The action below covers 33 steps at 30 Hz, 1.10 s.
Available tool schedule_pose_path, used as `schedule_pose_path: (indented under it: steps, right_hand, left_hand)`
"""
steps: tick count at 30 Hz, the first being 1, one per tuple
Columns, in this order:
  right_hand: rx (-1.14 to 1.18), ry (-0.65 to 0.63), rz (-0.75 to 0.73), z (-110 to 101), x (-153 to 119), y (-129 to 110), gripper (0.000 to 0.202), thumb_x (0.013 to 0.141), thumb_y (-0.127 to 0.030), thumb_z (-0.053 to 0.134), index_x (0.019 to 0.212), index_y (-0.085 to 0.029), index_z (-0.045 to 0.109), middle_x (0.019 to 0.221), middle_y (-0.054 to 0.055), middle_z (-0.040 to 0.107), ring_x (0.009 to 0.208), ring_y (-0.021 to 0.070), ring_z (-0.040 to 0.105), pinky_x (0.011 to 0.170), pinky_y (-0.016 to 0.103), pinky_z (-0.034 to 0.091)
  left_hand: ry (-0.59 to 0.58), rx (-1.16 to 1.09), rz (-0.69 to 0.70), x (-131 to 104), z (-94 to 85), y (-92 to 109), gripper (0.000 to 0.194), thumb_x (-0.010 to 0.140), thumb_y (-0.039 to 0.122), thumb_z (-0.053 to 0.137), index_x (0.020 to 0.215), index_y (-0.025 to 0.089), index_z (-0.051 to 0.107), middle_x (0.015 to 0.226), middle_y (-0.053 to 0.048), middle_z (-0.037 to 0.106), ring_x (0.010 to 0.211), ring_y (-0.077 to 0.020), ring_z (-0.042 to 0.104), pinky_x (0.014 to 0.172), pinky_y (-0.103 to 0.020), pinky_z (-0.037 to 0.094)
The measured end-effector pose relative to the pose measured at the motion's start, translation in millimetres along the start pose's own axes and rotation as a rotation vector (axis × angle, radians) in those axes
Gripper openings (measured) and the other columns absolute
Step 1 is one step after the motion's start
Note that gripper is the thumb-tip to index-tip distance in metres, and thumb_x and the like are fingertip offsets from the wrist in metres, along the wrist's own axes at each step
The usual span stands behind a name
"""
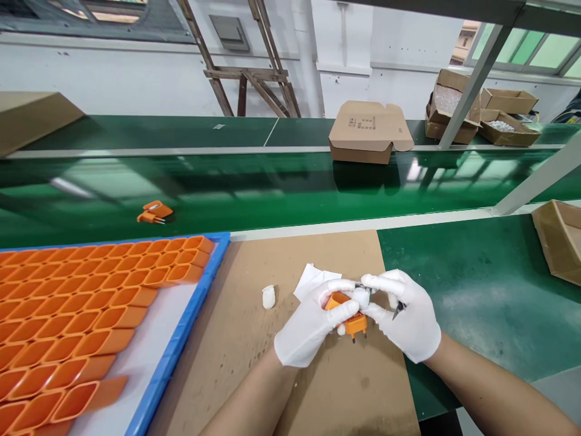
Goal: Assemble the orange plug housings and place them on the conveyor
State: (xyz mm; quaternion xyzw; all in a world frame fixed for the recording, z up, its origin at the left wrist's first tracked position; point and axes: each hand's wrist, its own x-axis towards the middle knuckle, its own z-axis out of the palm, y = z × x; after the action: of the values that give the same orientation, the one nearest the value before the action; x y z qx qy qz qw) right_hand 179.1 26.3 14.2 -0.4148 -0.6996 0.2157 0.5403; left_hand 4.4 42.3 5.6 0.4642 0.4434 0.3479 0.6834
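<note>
In front of me, over the brown cardboard sheet (254, 375), both hands meet and wear white gloves. My left hand (306, 324) is closed around an orange plug housing (355, 325) with two pins pointing down. The fingers of my right hand (403, 318) pinch at the top of the housing, where a small white piece and a bit of dark metal show. A dark pointed tip (399, 309) sticks out between the right fingers; it looks like part of a small tool, mostly hidden. White paper (313, 280) lies just behind my left hand, and a crumpled white bit (269, 297) rests to its left.
On the left, a blue-rimmed tray (181, 330) holds rows of orange sleeves (104, 318). Beyond it, an orange plug (155, 212) lies on the green conveyor belt (254, 203). A cardboard box (370, 133) stands at the back. Another box (560, 236) and a slanted metal post (540, 175) are right.
</note>
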Motion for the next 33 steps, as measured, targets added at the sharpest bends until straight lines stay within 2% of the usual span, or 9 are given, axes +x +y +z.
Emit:
schedule_pose_path:
  steps: [4, 12, 15, 18, 22, 25, 29, 31, 33]
  right_hand:
    - [-0.031, 0.037, 0.045, 1.7, -0.6, -2.1, 0.028, 0.083, -0.015, 0.069, 0.107, -0.029, 0.071, 0.077, -0.001, 0.065, 0.058, 0.0128, 0.056, 0.055, 0.027, 0.05]
    - [0.019, 0.033, 0.062, 2.3, -1.7, -1.7, 0.035, 0.081, -0.012, 0.067, 0.11, -0.03, 0.072, 0.076, -0.001, 0.064, 0.056, 0.0116, 0.052, 0.053, 0.025, 0.047]
    - [0.024, -0.043, 0.141, 2.8, -4.2, 1.1, 0.045, 0.077, -0.014, 0.067, 0.119, -0.03, 0.067, 0.079, -0.001, 0.064, 0.051, 0.0105, 0.044, 0.05, 0.025, 0.045]
    - [0.032, -0.087, 0.27, 4.1, -6.4, 4.9, 0.047, 0.068, -0.019, 0.074, 0.114, -0.031, 0.071, 0.086, 0.0, 0.066, 0.05, 0.0097, 0.039, 0.048, 0.026, 0.045]
    - [0.057, -0.007, 0.449, 3.0, -5.9, 9.4, 0.033, 0.068, -0.022, 0.073, 0.1, -0.03, 0.077, 0.077, 0.0, 0.063, 0.054, 0.0121, 0.044, 0.053, 0.028, 0.048]
    - [0.179, -0.044, 0.541, 0.2, -3.8, 9.3, 0.033, 0.076, -0.026, 0.067, 0.109, -0.028, 0.074, 0.093, 0.004, 0.064, 0.061, 0.0135, 0.052, 0.057, 0.028, 0.05]
    - [0.287, -0.258, 0.513, 0.0, -2.9, 6.4, 0.042, 0.08, -0.025, 0.063, 0.121, -0.027, 0.066, 0.11, 0.007, 0.059, 0.078, 0.017, 0.062, 0.067, 0.029, 0.055]
    - [0.279, -0.264, 0.476, 0.9, -2.8, 6.3, 0.045, 0.075, -0.022, 0.067, 0.119, -0.028, 0.067, 0.105, 0.005, 0.06, 0.08, 0.0172, 0.062, 0.07, 0.029, 0.055]
    - [0.233, -0.178, 0.467, 1.0, -1.4, 7.6, 0.039, 0.072, -0.019, 0.068, 0.11, -0.029, 0.072, 0.095, 0.002, 0.061, 0.069, 0.0145, 0.058, 0.067, 0.029, 0.054]
  left_hand:
    - [0.085, -0.005, 0.066, -2.3, 3.3, 0.5, 0.019, 0.07, 0.027, 0.079, 0.086, 0.022, 0.07, 0.097, -0.003, 0.052, 0.07, -0.0141, 0.057, 0.044, -0.021, 0.044]
    - [0.091, 0.003, 0.071, -2.7, 5.3, 3.9, 0.019, 0.069, 0.027, 0.078, 0.084, 0.02, 0.069, 0.096, -0.003, 0.052, 0.066, -0.0142, 0.056, 0.045, -0.025, 0.046]
    - [0.156, 0.014, 0.133, -1.7, 6.6, 0.6, 0.019, 0.065, 0.026, 0.08, 0.077, 0.02, 0.067, 0.094, -0.004, 0.055, 0.074, -0.0179, 0.057, 0.05, -0.027, 0.049]
    - [0.223, 0.023, 0.194, -1.4, 8.5, -3.3, 0.02, 0.063, 0.023, 0.081, 0.074, 0.021, 0.064, 0.087, -0.003, 0.058, 0.082, -0.0206, 0.057, 0.063, -0.03, 0.051]
    - [0.154, 0.031, 0.218, -3.1, 10.2, -2.2, 0.022, 0.065, 0.027, 0.08, 0.083, 0.021, 0.068, 0.087, -0.002, 0.061, 0.071, -0.0176, 0.057, 0.064, -0.031, 0.049]
    - [0.097, 0.02, 0.184, -3.0, 10.8, 0.1, 0.022, 0.074, 0.035, 0.073, 0.089, 0.02, 0.067, 0.088, -0.002, 0.062, 0.053, -0.011, 0.051, 0.053, -0.028, 0.044]
    - [0.165, 0.068, 0.166, 1.3, 11.1, -4.5, 0.016, 0.077, 0.029, 0.072, 0.078, 0.019, 0.059, 0.091, -0.001, 0.059, 0.055, -0.009, 0.052, 0.054, -0.025, 0.042]
    - [0.156, 0.069, 0.168, 2.6, 11.1, -8.4, 0.019, 0.079, 0.033, 0.07, 0.076, 0.019, 0.056, 0.089, -0.001, 0.059, 0.056, -0.0099, 0.052, 0.054, -0.026, 0.042]
    - [0.106, 0.058, 0.169, 1.3, 11.1, -10.3, 0.021, 0.081, 0.039, 0.067, 0.085, 0.02, 0.059, 0.085, -0.001, 0.06, 0.055, -0.0118, 0.052, 0.054, -0.027, 0.042]
